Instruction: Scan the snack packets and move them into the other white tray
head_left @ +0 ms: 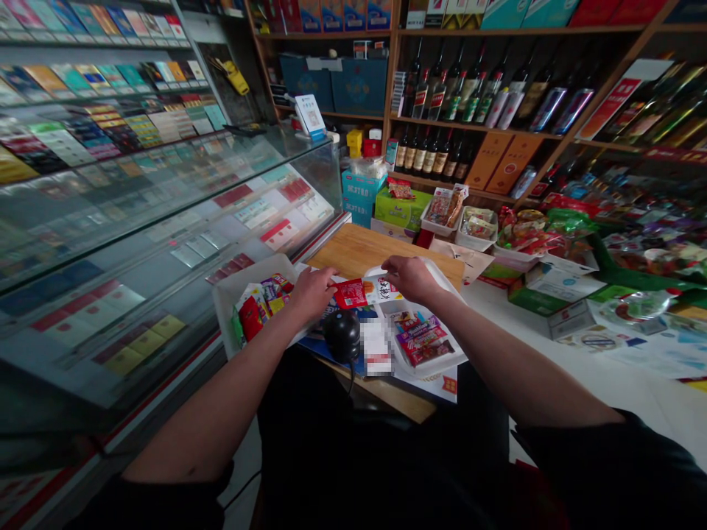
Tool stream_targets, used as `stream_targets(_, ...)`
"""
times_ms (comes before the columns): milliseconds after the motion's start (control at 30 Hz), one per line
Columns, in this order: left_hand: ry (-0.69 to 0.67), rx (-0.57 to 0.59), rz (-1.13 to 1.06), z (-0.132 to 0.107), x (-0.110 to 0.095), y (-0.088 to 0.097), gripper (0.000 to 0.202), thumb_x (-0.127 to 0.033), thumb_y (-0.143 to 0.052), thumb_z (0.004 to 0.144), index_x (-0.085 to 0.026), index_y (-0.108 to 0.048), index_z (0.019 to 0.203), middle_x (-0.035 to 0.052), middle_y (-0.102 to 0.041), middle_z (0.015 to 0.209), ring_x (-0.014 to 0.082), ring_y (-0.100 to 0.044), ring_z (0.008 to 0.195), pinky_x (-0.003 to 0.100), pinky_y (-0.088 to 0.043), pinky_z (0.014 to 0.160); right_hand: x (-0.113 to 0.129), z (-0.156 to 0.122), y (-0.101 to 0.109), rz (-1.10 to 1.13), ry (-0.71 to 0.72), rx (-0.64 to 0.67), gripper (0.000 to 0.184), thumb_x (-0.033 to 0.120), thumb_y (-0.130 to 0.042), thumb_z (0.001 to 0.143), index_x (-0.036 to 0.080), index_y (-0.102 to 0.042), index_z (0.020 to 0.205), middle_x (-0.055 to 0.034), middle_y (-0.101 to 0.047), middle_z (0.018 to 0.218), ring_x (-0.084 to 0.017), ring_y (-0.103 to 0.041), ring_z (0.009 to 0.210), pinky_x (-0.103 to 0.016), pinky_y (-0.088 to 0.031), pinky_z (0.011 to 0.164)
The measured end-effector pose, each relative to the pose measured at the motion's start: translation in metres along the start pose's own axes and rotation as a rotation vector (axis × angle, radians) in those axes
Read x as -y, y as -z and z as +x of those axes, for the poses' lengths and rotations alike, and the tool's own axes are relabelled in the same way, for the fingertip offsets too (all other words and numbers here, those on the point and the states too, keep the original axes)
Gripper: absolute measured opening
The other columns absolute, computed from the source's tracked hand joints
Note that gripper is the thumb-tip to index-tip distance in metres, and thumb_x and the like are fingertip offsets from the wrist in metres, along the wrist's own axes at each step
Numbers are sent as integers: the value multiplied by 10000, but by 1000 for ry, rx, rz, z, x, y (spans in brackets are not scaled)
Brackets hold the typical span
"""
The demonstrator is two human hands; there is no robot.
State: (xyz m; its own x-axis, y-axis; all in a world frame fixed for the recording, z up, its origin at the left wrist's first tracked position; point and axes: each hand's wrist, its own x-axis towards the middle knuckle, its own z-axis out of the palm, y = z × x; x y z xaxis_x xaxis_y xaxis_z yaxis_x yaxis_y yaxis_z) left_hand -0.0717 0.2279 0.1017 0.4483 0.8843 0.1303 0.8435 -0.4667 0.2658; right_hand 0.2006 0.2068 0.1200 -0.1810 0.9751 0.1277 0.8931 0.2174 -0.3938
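The two hands are raised over the small wooden table, both with fingers bent in rather than spread. Between them is a red-and-white packet, and each hand seems to have one end of it: the left hand the red end, the right hand the white one. From the left hand the packet lies at 3 o'clock; from the right, between 8 and 9. Its long axis runs close to a 9-to-3 line across the person's front, and I can't call either hand the nearer. The right thumb and forefinger look nearly closed on their end. On the left, the fingertips come to the corner, but from where I stand the thumb is lost behind the hand, so how hard it pinches I can't tell.

Just below the packet, towards 7 o'clock, stands a black corded device, apart from both hands; a blurred-out white item lies at about 6. A white bin of bright packets sits at 8 o'clock from the left hand. Below the right hand, around 5 to 6 o'clock, is a white tray with purple-and-red packs inside.
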Motion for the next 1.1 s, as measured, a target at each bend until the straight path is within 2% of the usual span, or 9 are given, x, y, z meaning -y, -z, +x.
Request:
stream_targets(133,12,20,-13,-5,10,-6,386,-187,-580,912,-189,-616,1296,77,-789,1124,235,-690,1125,458,-278,1215,5,5,-9,17,0,14,215,218,-653,915,221,-727,1117,-46,-783,1093,-199,-711,970,-268,-504,855)
stream_targets(367,75,20,25,-12,10,-3,392,-196,-590,911,-188,-635,1300,92,-747,1250,264,-656,1183,432,-353,1161,8,11,-22,-21,29,10,248,166,-637,892,194,-725,1122,-50,-784,1069,-185,-705,919,-258,-488,815)
stream_targets(600,112,9,2,-16,20,-6,388,-197,-593,913,-189,-646,1297,85,-785,1126,265,-677,1142,420,-384,1128,14,18,-32,9,10,-1,254,152,-625,899,208,-724,1126,-51,-782,1086,-194,-711,968,-265,-494,846)
stream_targets(767,110,4,-39,-19,27,-9,392,-209,-588,913,-191,-625,1303,87,-786,1121,248,-697,1118,432,-366,1140,21,21,-32,13,10,-6,263,154,-598,921,208,-721,1146,-56,-776,1119,-195,-711,1010,-270,-498,884)
stream_targets(967,137,-33,-86,-23,32,0,369,-217,-599,905,-173,-627,1270,92,-789,1115,265,-702,1119,429,-412,1097,28,29,-32,41,41,-68,228,178,-611,927,207,-723,1123,-51,-776,1108,-196,-711,1013,-274,-503,894)
stream_targets(1100,123,-90,-99,-23,47,7,367,-233,-607,905,-183,-623,1269,85,-784,1134,254,-700,1123,414,-428,1085,40,34,-27,81,76,-110,200,184,-636,910,203,-728,1086,-51,-779,1076,-192,-711,979,-276,-498,880)
